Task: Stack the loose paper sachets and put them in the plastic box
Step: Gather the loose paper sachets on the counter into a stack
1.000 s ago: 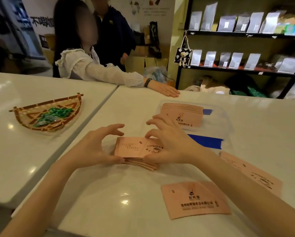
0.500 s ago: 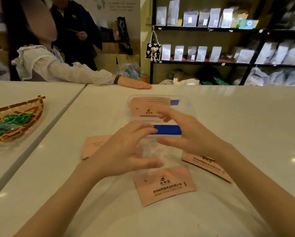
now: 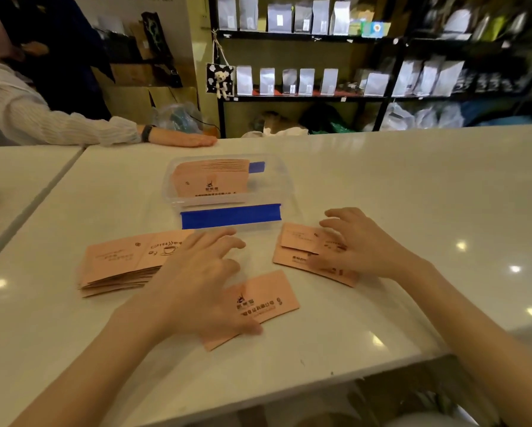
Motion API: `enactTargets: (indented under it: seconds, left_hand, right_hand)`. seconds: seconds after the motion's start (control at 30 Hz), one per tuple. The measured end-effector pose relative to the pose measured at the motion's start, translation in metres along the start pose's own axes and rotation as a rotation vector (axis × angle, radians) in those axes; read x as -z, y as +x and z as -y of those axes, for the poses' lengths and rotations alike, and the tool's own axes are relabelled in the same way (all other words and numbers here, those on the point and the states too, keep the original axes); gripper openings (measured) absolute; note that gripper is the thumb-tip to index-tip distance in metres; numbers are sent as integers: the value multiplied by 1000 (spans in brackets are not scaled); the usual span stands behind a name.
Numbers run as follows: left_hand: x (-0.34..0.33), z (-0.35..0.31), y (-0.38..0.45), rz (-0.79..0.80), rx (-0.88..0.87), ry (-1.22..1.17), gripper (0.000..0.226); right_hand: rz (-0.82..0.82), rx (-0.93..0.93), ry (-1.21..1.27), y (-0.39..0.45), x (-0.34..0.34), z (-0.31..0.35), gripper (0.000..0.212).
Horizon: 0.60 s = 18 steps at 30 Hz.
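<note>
A clear plastic box [image 3: 277, 180] with blue clips stands mid-table and holds a leaning row of pink paper sachets [image 3: 211, 178]. A stack of pink sachets [image 3: 120, 266] lies at the left. My left hand [image 3: 203, 278], fingers spread, rests over a single loose sachet [image 3: 264, 300] near the front. At the right, two overlapping sachets [image 3: 298, 248] lie flat under the spread fingers of my right hand [image 3: 360, 245]. Neither hand has lifted anything.
Another person's sleeve and hand [image 3: 181, 139] rest on the table's far edge. A seam [image 3: 43, 195] separates this white table from one at the left. Shelves of silver pouches [image 3: 289, 81] stand behind. The table's front edge is close on the right.
Both hands left the sachet stack at the left. The left hand came down onto the front loose sachet, the right moved onto the two sachets at the right. The view turned right.
</note>
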<state>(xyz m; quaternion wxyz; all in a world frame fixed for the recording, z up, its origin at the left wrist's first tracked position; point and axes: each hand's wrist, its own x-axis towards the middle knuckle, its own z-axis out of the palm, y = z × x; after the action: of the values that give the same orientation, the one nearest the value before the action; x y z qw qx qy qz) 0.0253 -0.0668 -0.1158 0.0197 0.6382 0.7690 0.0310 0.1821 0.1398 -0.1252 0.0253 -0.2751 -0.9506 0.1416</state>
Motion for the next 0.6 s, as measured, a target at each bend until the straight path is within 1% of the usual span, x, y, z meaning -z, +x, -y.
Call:
enactTargets:
  seconds: [0.13, 0.23, 0.37, 0.47, 0.6]
  left_hand:
    - [-1, 0, -4, -4, -16, 4, 85]
    - [-2, -1, -6, -20, -48, -29, 86]
    - [-6, 0, -7, -42, -81, -94, 79]
    - [-9, 2, -7, -57, -102, -142, 72]
    - [-10, 4, -6, -89, -129, -186, 67]
  right_hand:
    - [-2, -8, 14, 1, -4, -3, 76]
    - [-7, -15, 67, 2, -6, -3, 69]
    - [0, -37, 62, 5, -6, -4, 76]
    - [9, -33, 134, 6, -5, -3, 67]
    - [10, -4, 154, 5, 2, -1, 60]
